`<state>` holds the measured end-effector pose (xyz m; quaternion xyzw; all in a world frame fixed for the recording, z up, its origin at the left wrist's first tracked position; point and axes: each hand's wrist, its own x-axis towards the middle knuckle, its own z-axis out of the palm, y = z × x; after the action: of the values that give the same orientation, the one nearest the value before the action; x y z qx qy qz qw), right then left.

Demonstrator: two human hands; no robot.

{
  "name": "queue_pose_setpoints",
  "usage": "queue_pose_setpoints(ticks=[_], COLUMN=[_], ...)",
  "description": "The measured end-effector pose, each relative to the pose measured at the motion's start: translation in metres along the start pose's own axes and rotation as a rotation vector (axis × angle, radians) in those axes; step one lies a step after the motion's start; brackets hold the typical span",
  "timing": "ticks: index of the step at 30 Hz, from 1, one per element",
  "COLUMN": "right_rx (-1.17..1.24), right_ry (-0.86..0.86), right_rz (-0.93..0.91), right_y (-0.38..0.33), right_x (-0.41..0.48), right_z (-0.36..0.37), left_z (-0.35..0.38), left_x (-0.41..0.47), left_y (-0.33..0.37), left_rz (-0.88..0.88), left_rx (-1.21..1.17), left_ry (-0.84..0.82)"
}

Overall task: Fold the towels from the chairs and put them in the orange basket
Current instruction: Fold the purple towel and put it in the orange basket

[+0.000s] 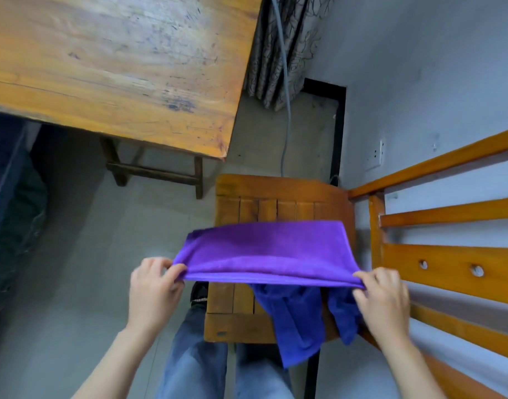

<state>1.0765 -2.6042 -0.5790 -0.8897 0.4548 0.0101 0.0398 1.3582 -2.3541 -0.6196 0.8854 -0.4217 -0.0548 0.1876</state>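
A purple towel [268,250] is stretched flat over the wooden chair seat [275,203], folded over so its near edge is doubled. My left hand [154,286] pinches its near left corner. The near right corner is pinched by my right hand [383,298]. Under the purple towel, a darker blue towel [298,321] lies crumpled on the seat and hangs over the chair's front edge. No orange basket is in view.
A worn wooden table [117,67] stands at the upper left, its legs on the grey floor. An orange wooden rail frame [448,254] runs along the right by the wall. A curtain [287,44] and a cable hang behind the chair. My jeans-clad legs are below.
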Motion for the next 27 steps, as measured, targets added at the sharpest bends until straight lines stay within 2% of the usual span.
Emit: queue_pose_setpoints(ticks=[1,3,5,8,11,14,16,18,20,22,23,25,27], right_rx=[-0.023,-0.028,-0.04,-0.062,-0.032,-0.075,-0.1,-0.037,0.04,0.042,0.054,0.099,0.232], right_ry=[-0.047,-0.246,-0.394,-0.456,-0.517,-0.548,-0.503,-0.4,-0.332,-0.353,-0.363,-0.382,-0.407], right_rz=[0.052,0.163,0.255,0.392,0.448,0.439,0.4,0.272,0.067,-0.095,-0.1,0.067,0.4], right_y=[0.0,-0.001,-0.003,-0.007,-0.009,-0.017,-0.029,-0.05,-0.071,-0.088,-0.094,-0.094,-0.083], right_x=[-0.015,-0.042,-0.066,-0.077,-0.073,-0.064,-0.053,-0.041,-0.033,-0.025,-0.018,-0.002,0.017], right_z=[0.012,0.032,0.044,0.045,0.048,0.046,0.045,0.044,0.05,0.057,0.059,0.064,0.067], left_z=[0.012,0.03,0.041,0.048,0.052,0.061,0.061,0.06,0.063,0.07,0.073,0.083,0.093], left_x=[-0.017,-0.048,-0.078,-0.106,-0.11,-0.108,-0.1,-0.085,-0.07,-0.058,-0.05,-0.032,-0.016], left_y=[0.0,0.0,0.003,0.01,0.013,0.012,0.013,0.016,0.022,0.03,0.034,0.033,0.023], left_rz=[-0.042,-0.13,-0.214,-0.343,-0.473,-0.499,-0.459,-0.41,-0.32,-0.2,-0.196,-0.354,-0.616], left_rx=[0.014,0.063,0.104,0.118,0.267,0.193,0.198,0.269,0.232,0.155,0.095,-0.031,-0.22], left_ry=[-0.048,-0.182,-0.38,-0.613,-0.815,-1.024,-1.001,-0.819,-0.663,-0.566,-0.553,-0.496,-0.47])
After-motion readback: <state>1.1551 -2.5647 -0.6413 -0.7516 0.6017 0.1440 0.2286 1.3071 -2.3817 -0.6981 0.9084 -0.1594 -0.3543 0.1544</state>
